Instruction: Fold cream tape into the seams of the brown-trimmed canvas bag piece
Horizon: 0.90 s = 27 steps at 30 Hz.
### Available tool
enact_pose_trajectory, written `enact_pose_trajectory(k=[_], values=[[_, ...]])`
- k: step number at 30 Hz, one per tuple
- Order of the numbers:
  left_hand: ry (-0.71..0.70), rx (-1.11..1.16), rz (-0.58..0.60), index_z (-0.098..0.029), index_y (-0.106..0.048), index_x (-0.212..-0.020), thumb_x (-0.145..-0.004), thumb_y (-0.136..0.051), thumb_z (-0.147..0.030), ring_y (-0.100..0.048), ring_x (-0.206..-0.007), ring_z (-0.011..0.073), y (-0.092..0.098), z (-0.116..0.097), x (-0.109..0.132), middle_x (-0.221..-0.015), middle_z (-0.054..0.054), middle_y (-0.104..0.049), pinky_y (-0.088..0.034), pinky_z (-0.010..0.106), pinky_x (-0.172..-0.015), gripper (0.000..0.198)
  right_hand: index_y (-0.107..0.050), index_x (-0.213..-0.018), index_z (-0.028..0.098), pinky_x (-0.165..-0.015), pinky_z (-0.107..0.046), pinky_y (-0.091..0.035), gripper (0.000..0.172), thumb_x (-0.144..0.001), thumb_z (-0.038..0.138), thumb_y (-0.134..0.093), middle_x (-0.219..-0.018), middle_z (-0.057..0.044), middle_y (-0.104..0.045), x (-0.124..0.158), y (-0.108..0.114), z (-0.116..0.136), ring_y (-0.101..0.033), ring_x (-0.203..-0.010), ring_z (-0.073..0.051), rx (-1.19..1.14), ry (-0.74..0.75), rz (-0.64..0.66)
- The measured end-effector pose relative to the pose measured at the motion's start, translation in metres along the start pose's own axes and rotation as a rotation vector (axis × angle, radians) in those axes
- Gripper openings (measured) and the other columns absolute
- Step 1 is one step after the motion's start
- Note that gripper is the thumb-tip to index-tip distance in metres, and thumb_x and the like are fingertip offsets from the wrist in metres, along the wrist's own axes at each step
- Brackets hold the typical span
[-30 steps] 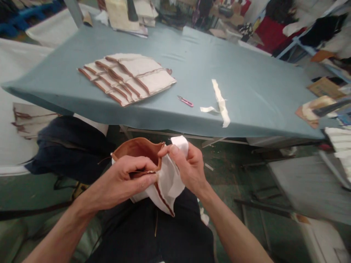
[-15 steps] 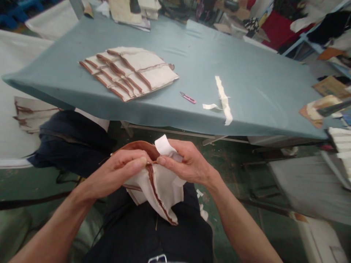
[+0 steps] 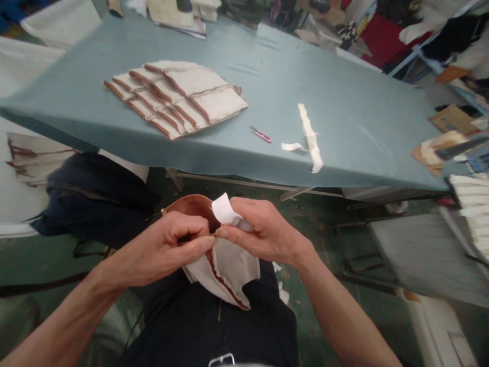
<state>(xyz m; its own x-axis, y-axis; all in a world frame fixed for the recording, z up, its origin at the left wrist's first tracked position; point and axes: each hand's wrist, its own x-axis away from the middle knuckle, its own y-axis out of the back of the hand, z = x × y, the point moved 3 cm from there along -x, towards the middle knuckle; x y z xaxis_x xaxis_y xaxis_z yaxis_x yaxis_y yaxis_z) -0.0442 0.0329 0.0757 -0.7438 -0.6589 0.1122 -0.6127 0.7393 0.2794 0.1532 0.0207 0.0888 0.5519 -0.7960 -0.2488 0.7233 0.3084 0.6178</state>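
Over my lap I hold a cream fabric piece (image 3: 237,260) with a brown seam down its outside and a brown inner side showing at the top; it looks like a small sewn pouch. My left hand (image 3: 183,239) pinches its upper edge at the seam. Right beside it, my right hand (image 3: 255,227) grips the same edge between thumb and fingers, the two thumbs almost meeting. A white strip (image 3: 224,209) curls out from the fingers of my right hand. What lies between the fingertips is too small to make out.
On the blue-covered table (image 3: 355,127) ahead lie a stack of cream pieces with brown edges (image 3: 214,97), pink thread snips (image 3: 261,134) and off-white strips (image 3: 311,140). Dark cloth (image 3: 91,199) hangs at the left. White scraps (image 3: 282,293) lie low on my right.
My left hand has shifted right and slightly down, its fingers curling in tighter against the edge. The fabric's lower part has swung a little, and the view has tilted slightly.
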Motion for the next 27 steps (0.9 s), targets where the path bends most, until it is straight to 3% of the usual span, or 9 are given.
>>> enact_pose_trajectory(k=[4,8,12,14,18,21,24,27], values=[[-0.149,-0.214,-0.12,-0.022,-0.032,-0.063,-0.09,-0.049,-0.015,-0.03,-0.05,0.0068,-0.011,-0.008,0.012,-0.058,-0.009,-0.032,-0.023,0.021,-0.047,0.033,-0.047,-0.078,0.022,-0.065,-0.028,-0.031,0.037,-0.108,0.04,-0.058,-0.076,0.003,-0.051,-0.001,0.002,-0.004,-0.045,-0.069,-0.013,-0.02,-0.053,0.053],[-0.27,-0.342,-0.191,-0.021,-0.032,-0.064,-0.094,-0.047,-0.012,-0.032,-0.047,0.006,-0.016,-0.014,0.025,-0.057,-0.009,-0.031,-0.022,0.024,-0.048,0.035,-0.049,-0.072,0.021,-0.064,-0.028,-0.029,0.043,-0.108,0.043,-0.047,-0.068,0.005,-0.042,-0.004,0.009,-0.031,-0.038,-0.064,-0.012,-0.13,-0.237,0.078],[-0.28,-0.325,-0.269,-0.021,-0.038,-0.063,-0.099,-0.052,-0.017,-0.035,-0.046,0.0066,-0.01,-0.003,0.032,-0.057,-0.009,-0.035,-0.024,0.024,-0.047,0.039,-0.059,-0.077,0.019,-0.067,-0.029,-0.035,0.057,-0.106,0.066,-0.045,-0.071,0.002,-0.051,0.001,0.01,-0.057,-0.045,-0.069,-0.014,-0.313,-0.332,0.003],[-0.215,-0.302,-0.308,-0.021,-0.044,-0.063,-0.101,-0.056,-0.023,-0.039,-0.048,0.0076,-0.003,0.01,0.035,-0.056,-0.008,-0.042,-0.027,0.024,-0.048,0.04,-0.061,-0.078,0.019,-0.066,-0.028,-0.035,0.062,-0.105,0.073,-0.045,-0.071,0.002,-0.052,0.007,0.01,-0.062,-0.044,-0.069,-0.014,-0.33,-0.33,-0.054],[-0.029,-0.198,-0.437,-0.02,-0.058,-0.064,-0.103,-0.06,-0.038,-0.051,-0.058,0.0116,0.016,0.036,0.036,-0.063,-0.004,-0.059,-0.039,0.022,-0.056,0.043,-0.063,-0.082,0.018,-0.06,-0.026,-0.03,0.056,-0.103,0.069,-0.055,-0.07,0.004,-0.047,0.014,0.011,-0.053,-0.038,-0.064,-0.012,-0.338,-0.314,-0.052],[-0.028,-0.122,-0.432,-0.019,-0.065,-0.069,-0.101,-0.062,-0.04,-0.056,-0.062,0.013,0.026,0.042,0.029,-0.068,-0.004,-0.063,-0.043,0.02,-0.059,0.039,-0.064,-0.087,0.017,-0.058,-0.025,-0.03,0.051,-0.097,0.066,-0.068,-0.072,0.004,-0.049,0.011,0.014,-0.038,-0.039,-0.064,-0.011,-0.375,-0.301,-0.027],[-0.092,-0.106,-0.311,-0.019,-0.077,-0.092,-0.1,-0.062,-0.038,-0.069,-0.078,0.0181,0.027,0.033,0.016,-0.087,0.0,-0.076,-0.053,0.021,-0.071,0.025,-0.061,-0.084,0.018,-0.059,-0.025,-0.031,0.049,-0.098,0.064,-0.07,-0.072,0.004,-0.048,0.001,0.022,-0.02,-0.039,-0.064,-0.01,-0.374,-0.242,-0.055],[-0.137,-0.162,-0.279,-0.02,-0.079,-0.113,-0.093,-0.072,-0.041,-0.074,-0.098,0.0241,0.024,0.013,0.002,-0.108,0.005,-0.082,-0.056,0.026,-0.088,0.03,-0.062,-0.086,0.018,-0.062,-0.025,-0.035,0.047,-0.101,0.062,-0.067,-0.073,0.004,-0.05,-0.01,0.03,-0.002,-0.041,-0.066,-0.011,-0.376,-0.154,-0.052]])
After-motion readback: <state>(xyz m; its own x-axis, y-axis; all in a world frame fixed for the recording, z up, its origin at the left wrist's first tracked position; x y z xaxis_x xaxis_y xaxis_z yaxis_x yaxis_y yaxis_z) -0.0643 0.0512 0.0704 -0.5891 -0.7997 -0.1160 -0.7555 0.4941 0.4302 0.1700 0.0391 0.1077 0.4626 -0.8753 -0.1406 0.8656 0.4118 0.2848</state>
